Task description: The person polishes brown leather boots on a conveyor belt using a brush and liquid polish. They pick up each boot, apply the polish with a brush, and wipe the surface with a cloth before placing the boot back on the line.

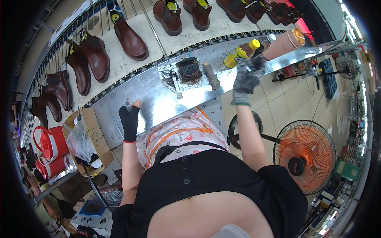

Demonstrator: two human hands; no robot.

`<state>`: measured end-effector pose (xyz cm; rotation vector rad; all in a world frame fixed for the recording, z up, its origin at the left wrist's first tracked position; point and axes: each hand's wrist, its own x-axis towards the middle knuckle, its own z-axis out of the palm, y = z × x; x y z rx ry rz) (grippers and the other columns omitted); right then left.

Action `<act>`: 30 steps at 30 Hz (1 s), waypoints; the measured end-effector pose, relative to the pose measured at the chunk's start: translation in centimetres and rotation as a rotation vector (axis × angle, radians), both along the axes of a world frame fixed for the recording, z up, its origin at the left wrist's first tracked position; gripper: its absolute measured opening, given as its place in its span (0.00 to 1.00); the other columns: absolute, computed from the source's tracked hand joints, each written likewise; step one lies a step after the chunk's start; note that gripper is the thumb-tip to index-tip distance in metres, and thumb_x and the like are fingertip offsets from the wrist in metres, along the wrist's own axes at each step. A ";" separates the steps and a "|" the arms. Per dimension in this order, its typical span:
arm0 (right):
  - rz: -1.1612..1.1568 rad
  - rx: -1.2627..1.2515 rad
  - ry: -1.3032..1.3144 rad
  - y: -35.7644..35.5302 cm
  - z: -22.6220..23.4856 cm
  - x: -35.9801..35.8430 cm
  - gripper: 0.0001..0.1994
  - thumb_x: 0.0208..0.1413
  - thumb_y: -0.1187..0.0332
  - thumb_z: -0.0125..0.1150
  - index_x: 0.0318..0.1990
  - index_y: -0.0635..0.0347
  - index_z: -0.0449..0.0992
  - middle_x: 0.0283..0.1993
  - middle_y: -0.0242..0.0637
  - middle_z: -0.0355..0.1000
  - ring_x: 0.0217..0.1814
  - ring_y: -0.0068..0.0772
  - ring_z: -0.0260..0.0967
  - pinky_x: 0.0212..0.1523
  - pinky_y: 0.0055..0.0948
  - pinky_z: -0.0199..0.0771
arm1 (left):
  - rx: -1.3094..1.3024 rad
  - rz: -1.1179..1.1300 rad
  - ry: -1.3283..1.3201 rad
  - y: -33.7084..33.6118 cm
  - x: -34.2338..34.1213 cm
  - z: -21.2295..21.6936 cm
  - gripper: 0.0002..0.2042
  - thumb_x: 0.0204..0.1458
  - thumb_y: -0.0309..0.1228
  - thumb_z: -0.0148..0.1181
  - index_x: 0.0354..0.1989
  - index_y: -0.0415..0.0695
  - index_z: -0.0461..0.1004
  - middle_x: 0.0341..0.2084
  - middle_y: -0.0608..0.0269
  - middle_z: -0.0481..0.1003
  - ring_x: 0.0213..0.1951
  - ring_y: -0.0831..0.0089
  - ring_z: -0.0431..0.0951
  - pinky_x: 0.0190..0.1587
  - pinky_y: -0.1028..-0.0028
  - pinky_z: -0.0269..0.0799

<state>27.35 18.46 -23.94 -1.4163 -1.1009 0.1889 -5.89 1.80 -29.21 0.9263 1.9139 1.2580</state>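
L hand [129, 117] holds small clear cup [127, 104]; R hand [247, 77] at yellow-capped bottle [240, 52] on steel bench [158, 99].

A shiny sheet-metal workbench [158, 99] runs diagonally from lower left to upper right of the frame. On its middle lies a blackened square sponge block [189, 70], a dirty grey brush [211, 75] just right of it. Brown leather boots [129, 37] stand behind on a wire-rack conveyor [95, 20]. An orange floor fan [304, 156] stands at lower right; red plastic jugs [49, 144] sit at far left.

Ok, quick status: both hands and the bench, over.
Left hand holding small clear cup at metal bench edge. Right hand gloved, reaching among bottles. Black sponge between them, untouched.
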 end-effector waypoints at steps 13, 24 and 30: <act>0.553 -0.069 0.465 7.5 -4.8 4.1 0.20 0.46 0.75 0.64 0.47 0.60 0.67 0.40 0.32 0.71 0.39 0.21 0.68 0.37 0.22 0.70 | 0.215 -0.133 -0.418 0.0 0.8 5.5 0.12 0.55 0.35 0.54 0.40 0.39 0.72 0.18 0.71 0.67 0.20 0.85 0.63 0.23 0.81 0.58; 1.363 -0.689 0.199 -5.7 5.5 -5.5 0.38 0.37 0.62 0.72 0.57 0.58 0.59 0.51 0.38 0.66 0.52 0.32 0.66 0.53 0.30 0.67 | 0.626 -0.764 -0.337 4.9 4.0 15.2 0.22 0.55 0.40 0.53 0.54 0.39 0.66 0.50 0.53 0.70 0.35 0.76 0.73 0.39 0.78 0.67; 1.642 -0.792 -0.254 -6.5 5.3 -7.7 0.47 0.33 0.59 0.74 0.62 0.62 0.54 0.56 0.45 0.63 0.58 0.38 0.62 0.59 0.32 0.60 | 0.588 -0.963 -0.176 5.4 3.2 14.1 0.14 0.53 0.34 0.56 0.45 0.41 0.73 0.43 0.57 0.73 0.41 0.69 0.73 0.45 0.71 0.66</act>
